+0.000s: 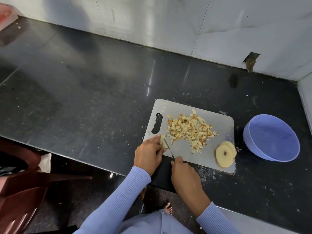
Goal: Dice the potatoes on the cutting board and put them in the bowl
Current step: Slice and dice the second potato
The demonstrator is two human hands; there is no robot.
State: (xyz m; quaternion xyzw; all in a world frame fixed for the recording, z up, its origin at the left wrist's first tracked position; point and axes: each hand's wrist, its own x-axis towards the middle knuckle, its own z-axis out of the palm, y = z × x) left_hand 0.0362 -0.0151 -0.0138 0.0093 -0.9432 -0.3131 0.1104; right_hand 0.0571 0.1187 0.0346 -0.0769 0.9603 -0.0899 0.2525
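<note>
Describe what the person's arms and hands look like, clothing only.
Both arms wear long, ribbed-knit sleeves in light lavender-blue, ending at the wrists. The left hand and right hand are bare: no gloves, and no rings, watch or bracelets are visible.

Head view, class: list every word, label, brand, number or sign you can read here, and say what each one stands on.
None: no readable text shows anywhere.
Cutting board: plain, no brand or marking.
Bowl: plain, no label.
Knife: blade too thin in view to show any stamp.
Wall: only stains and seams, no sign.
</note>
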